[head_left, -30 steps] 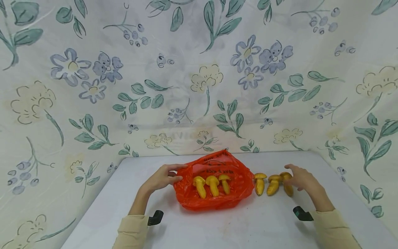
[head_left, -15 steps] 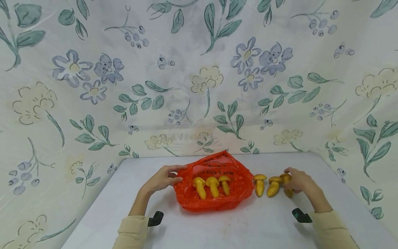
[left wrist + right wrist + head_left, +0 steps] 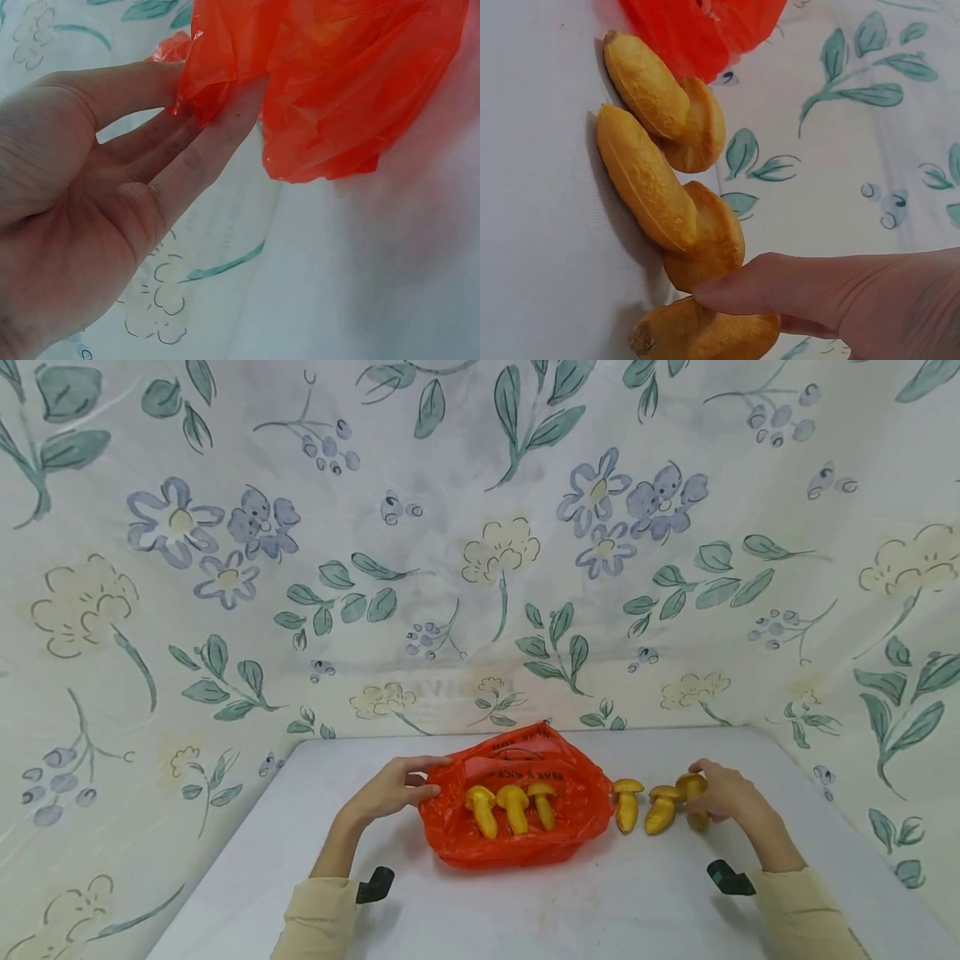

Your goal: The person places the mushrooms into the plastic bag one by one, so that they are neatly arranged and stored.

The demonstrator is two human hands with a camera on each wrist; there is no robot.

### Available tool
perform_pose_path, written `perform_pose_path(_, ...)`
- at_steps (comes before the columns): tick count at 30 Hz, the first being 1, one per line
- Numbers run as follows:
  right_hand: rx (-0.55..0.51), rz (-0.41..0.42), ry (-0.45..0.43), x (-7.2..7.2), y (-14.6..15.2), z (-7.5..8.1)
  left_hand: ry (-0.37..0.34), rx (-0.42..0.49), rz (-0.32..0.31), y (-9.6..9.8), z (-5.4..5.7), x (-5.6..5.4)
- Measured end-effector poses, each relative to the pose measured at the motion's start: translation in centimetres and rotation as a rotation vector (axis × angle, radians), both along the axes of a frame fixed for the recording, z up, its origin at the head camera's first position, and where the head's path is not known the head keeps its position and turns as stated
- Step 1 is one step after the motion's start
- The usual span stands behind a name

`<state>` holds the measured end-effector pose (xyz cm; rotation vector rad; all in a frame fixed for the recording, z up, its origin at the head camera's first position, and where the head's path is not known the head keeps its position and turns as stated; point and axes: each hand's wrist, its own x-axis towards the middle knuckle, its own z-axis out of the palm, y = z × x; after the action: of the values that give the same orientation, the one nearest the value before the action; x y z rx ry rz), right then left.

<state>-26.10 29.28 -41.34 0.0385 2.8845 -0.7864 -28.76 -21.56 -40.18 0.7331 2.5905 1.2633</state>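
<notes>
Left hand (image 3: pixel 388 789) pinches a red bag (image 3: pixel 517 853), right hand (image 3: pixel 729 793) a yellow mushroom (image 3: pixel 716 336); only the head view shows three bagged mushrooms (image 3: pixel 515 810).

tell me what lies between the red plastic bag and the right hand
A yellow round-capped mushroom and a second mushroom lie between the red plastic bag and the right hand, which holds a third mushroom. Head and right wrist views show this.

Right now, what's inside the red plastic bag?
Three yellow mushrooms lie side by side in the red plastic bag. Whatever is under them or within its crumpled folds cannot be seen.
</notes>
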Motion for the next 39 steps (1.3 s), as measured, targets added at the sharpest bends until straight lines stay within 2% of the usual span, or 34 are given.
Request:
perform_pose_path(16,-0.012,0.012,0.052,0.0,0.6,0.5,-0.017,0.001,0.02,0.1,0.0,0.0)
perform_pose_path(24,-0.027,0.016,0.075,0.1,0.5,0.9,-0.019,0.014,0.004,0.1,0.3,0.2)
perform_pose_path(39,-0.031,0.018,0.105,0.4,0.0,1.5,-0.022,0.023,0.003,0.2,0.2,0.1)
